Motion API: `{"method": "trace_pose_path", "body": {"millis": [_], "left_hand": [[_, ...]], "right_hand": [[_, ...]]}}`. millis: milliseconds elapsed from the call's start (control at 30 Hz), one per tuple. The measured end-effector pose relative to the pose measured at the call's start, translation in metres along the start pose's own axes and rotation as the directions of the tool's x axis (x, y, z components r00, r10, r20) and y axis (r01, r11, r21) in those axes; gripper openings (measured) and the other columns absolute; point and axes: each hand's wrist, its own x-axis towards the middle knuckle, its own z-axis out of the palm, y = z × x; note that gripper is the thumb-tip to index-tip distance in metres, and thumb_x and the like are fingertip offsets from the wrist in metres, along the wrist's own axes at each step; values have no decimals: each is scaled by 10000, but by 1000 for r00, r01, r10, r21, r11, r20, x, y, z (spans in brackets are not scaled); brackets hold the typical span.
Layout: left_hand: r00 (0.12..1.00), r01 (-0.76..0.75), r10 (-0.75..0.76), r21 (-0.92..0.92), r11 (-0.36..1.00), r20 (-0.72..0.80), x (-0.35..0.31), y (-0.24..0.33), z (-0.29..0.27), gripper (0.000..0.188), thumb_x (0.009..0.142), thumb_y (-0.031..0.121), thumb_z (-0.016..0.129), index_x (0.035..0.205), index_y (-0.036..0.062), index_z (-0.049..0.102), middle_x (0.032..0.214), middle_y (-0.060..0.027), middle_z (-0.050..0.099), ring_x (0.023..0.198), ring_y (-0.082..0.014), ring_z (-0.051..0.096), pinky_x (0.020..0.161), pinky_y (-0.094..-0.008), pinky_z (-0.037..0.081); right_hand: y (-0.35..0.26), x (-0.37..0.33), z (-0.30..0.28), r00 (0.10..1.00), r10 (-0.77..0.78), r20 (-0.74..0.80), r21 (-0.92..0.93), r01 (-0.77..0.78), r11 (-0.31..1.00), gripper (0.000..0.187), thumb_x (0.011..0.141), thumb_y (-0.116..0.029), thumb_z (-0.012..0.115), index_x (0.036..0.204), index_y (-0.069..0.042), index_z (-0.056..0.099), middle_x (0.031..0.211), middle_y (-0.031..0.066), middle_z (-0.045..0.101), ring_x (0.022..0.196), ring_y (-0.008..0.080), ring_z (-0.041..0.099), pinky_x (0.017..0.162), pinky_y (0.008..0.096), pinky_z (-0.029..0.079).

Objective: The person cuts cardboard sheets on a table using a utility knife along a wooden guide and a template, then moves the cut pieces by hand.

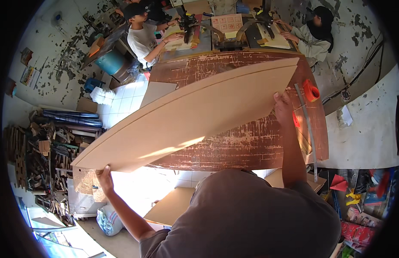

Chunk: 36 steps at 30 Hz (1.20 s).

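A large tan cardboard sheet (186, 107) is held up at a slant over the brown, scuffed table (242, 144). A dark line runs along its far edge. My left hand (105, 179) grips the sheet's near left corner, out past the table's left end. At the right end, my right hand (283, 105) is closed on the near edge, its thumb on top of the board. Fingers of both hands are partly hidden under the sheet. Beside the right forearm lie a metal ruler (308, 129) and an orange tape roll (311, 90).
Two people work at the far machines, a person in white (141, 41) at left and a person in a dark head covering (317, 36) at right. Scrap wood (49, 159) is piled at left. A cardboard sheet (169, 206) lies below the table's near edge.
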Motion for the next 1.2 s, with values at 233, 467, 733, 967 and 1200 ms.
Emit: {"method": "trace_pose_path", "body": {"millis": [233, 467, 733, 967, 1200], "left_hand": [[986, -125, 147, -234, 964, 78, 40, -115, -7, 351, 919, 216, 713, 1215, 73, 591, 1199, -33, 624, 1147, -168, 551, 1072, -398, 377], [998, -55, 61, -302, 952, 13, 27, -137, 11, 271, 886, 247, 755, 1077, 82, 657, 1050, -12, 663, 1012, -146, 587, 973, -345, 436], [997, -40, 16, -320, 946, -75, 11, -136, 16, 285, 850, 271, 795, 993, 72, 650, 976, 10, 632, 936, -117, 563, 896, -295, 445], [974, -225, 211, -239, 945, -82, 11, -100, 20, 381, 904, 336, 729, 1079, 44, 561, 996, -44, 566, 940, -162, 525, 888, -306, 419], [915, -315, 323, 73, 946, -243, 11, -71, 21, 395, 998, 446, 546, 986, 52, 554, 925, -75, 571, 877, -174, 519, 828, -330, 400]], "right_hand": [[33, -42, -24, 983, -76, -166, -71, 65, 995, 257, 984, -241, 630, 1140, -37, 620, 1126, 31, 653, 1054, 136, 593, 948, 331, 457], [56, -76, -53, 963, -31, -269, -127, -3, 992, 223, 975, -237, 642, 1103, -56, 624, 1100, 9, 642, 1034, 130, 582, 936, 322, 443], [70, -109, -73, 969, -20, -245, -56, 6, 998, 303, 1018, -308, 580, 1173, -48, 595, 1072, -3, 616, 1019, 109, 551, 923, 312, 434], [40, -109, -71, 978, -102, -180, -146, 76, 986, 323, 1005, -330, 595, 1118, -28, 612, 1086, 31, 629, 1026, 134, 565, 929, 325, 430], [-16, -94, -30, 980, -194, -40, -268, 176, 947, 543, 979, -558, 521, 1097, -29, 560, 998, 87, 582, 952, 204, 563, 865, 344, 436]]}}
